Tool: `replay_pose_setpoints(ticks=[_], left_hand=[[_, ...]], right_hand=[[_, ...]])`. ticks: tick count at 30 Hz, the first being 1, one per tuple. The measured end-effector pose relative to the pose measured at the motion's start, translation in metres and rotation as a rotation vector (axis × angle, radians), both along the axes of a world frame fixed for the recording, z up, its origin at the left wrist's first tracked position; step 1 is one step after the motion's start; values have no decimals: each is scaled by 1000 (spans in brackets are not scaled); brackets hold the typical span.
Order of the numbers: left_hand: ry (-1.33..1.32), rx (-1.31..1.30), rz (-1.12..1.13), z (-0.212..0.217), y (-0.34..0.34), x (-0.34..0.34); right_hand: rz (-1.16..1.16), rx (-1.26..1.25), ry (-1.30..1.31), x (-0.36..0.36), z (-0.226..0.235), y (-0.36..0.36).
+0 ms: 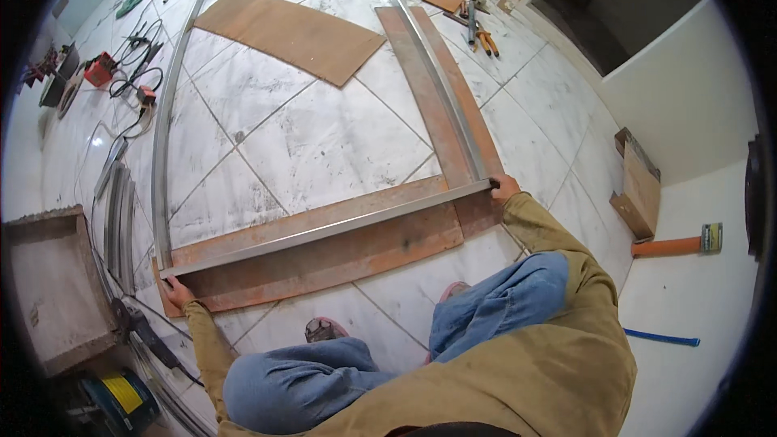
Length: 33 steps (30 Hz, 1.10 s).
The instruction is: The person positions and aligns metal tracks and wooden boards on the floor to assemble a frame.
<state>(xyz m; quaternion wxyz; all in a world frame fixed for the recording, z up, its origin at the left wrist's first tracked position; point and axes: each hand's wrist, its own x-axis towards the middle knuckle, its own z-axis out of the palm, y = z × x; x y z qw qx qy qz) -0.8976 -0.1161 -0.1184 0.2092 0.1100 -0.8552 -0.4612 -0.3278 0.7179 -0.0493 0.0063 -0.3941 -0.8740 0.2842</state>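
A straight silver metal bar (332, 229) lies crosswise in front of my knees, over a reddish-brown board (388, 252). My left hand (178, 294) is closed around its left end, and my right hand (504, 188) grips its right end. Two long metal rails (162, 137) run away from me, one meeting the bar near each hand. Together the three pieces outline a frame on the floor. Under the right rail lies another long brown board (477, 125). Whether the bar is joined to the rails I cannot tell.
A loose brown panel (287, 32) lies inside the frame. Orange-handled pliers (486, 42) and other tools rest at the far right. To the left are metal strips (121, 226), an angle grinder (150, 336), a crusted tray (57, 291) and cables. A cardboard box (639, 182) stands right.
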Motion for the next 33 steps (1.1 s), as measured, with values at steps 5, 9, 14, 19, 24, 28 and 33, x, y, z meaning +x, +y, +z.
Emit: replay_pose_setpoints(ticks=[5,9,14,19,24,28,33], left_hand=[[37,-68,-23,-15,19,22],[-8,-115,-36,12,65,42],[43,22,-42,-14,68,21],[145,-179,303,-28,51,-45],[-81,-168,-142,33,60,18],[-588,-141,-443,141,115,149],[-1305,-630,70,154,-47,421]], right_hand=[[357,63,279,2,2,-2],[244,-10,85,45,-25,0],[205,88,-64,16,-31,22],[-42,-110,150,9,-39,60],[-419,-190,73,58,7,34],[-468,-457,-237,157,33,-7],[-96,-849,-756,184,144,-64]])
